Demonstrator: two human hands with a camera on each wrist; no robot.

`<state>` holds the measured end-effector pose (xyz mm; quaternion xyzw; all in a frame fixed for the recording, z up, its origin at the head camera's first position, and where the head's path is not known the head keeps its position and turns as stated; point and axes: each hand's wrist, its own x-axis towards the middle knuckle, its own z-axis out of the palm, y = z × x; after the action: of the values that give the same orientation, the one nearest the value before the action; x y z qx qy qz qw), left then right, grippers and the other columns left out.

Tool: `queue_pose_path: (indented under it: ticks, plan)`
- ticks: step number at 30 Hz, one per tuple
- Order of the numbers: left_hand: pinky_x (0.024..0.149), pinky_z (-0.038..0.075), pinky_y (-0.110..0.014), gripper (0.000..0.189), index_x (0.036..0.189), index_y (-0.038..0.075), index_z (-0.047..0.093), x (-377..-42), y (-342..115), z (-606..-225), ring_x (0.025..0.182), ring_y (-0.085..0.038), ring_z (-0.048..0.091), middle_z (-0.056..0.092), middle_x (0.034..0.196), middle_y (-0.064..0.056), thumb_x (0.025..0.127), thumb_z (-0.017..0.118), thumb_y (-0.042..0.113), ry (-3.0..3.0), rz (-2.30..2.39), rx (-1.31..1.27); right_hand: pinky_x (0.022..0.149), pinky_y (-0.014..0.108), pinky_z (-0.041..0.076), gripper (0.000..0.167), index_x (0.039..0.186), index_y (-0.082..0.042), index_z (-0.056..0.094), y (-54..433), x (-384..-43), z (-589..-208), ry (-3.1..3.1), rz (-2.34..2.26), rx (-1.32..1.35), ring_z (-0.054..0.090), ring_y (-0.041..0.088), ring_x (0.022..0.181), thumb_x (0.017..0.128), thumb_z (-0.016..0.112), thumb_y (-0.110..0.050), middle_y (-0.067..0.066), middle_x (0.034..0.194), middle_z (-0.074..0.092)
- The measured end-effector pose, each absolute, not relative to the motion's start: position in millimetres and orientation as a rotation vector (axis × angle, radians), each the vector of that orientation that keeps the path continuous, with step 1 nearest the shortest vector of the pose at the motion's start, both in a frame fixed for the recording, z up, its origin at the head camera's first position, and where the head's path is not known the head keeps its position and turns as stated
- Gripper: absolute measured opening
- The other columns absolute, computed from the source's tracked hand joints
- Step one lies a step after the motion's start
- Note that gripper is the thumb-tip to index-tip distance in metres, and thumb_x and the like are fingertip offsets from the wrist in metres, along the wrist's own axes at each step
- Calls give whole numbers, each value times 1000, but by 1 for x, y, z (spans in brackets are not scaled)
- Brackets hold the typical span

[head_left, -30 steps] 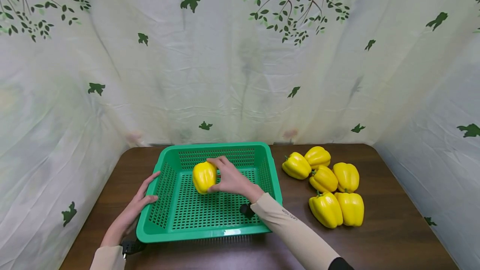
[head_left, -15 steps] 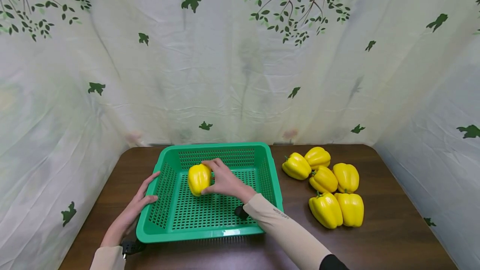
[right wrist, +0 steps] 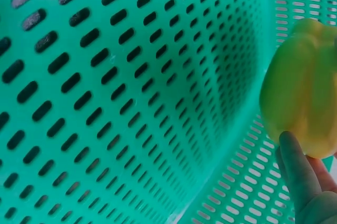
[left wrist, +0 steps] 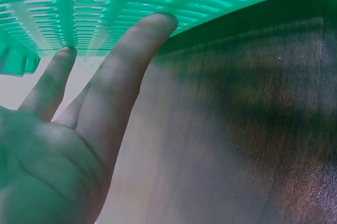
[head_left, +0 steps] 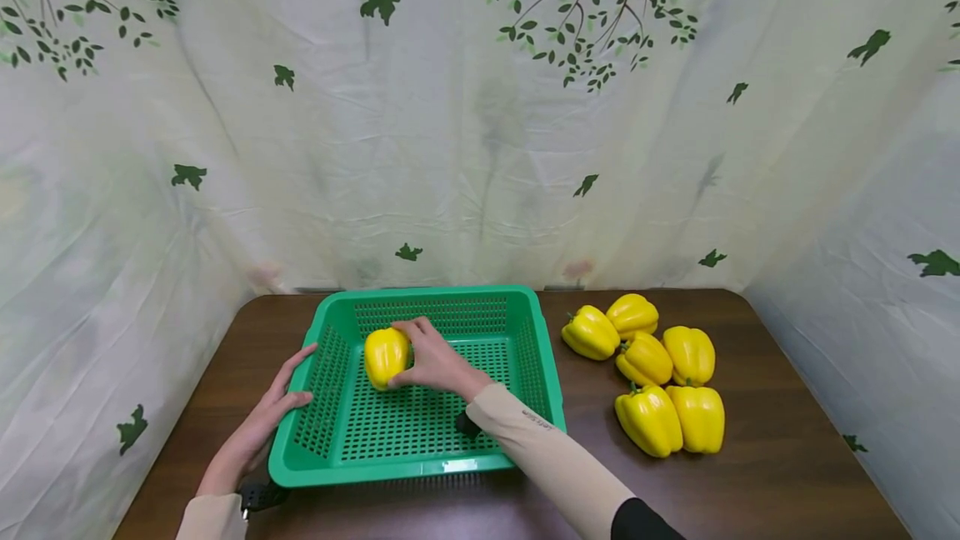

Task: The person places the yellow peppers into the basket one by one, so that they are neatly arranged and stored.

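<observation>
A yellow bell pepper (head_left: 382, 358) is in my right hand (head_left: 437, 365), pinched between thumb and fingers from its right side. It is inside the green plastic basket (head_left: 390, 472), left of the middle and near the left wall. In the right wrist view a fingertip presses low on the pepper (right wrist: 297, 90), close to the slotted wall. My left hand (head_left: 258, 432) lies at the basket's left side, index finger and thumb tip at the rim. The left wrist view shows straight fingers of the left hand (left wrist: 68, 155) touching the outer slotted wall.
Several more yellow bell peppers (head_left: 648, 421) lie in a cluster on the brown wooden table (head_left: 780, 457), right of the basket. A pale leaf-printed curtain (head_left: 480, 148) hangs behind the table and along both sides.
My right hand has moved leftward inside the basket, carrying the bell pepper toward the left wall. The left hand has stayed at the basket's side, and the other peppers have not moved.
</observation>
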<state>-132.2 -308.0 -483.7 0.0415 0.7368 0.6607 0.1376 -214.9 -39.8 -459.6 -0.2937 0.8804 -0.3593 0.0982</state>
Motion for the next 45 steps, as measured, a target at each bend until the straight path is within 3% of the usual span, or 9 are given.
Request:
queue_pose_path:
  ticks: [18,45]
  plan:
    - [79,51,-50,65,153,29,5,-132,-307,-483,116,-48,38,-3,150,-25,100,38,13,2140,1897,107,79,24,46,82,141,-14,39,-70,-214,-469,2666,-986,-849,52,13,96,74,83,-33,6,127,40]
    - [82,50,-52,65,153,29,6,-133,-307,-483,119,-49,36,-4,151,-23,99,40,14,2141,1894,80,84,25,46,85,142,-17,39,-80,-222,-478,2710,-919,-869,50,13,101,73,80,-42,4,129,40]
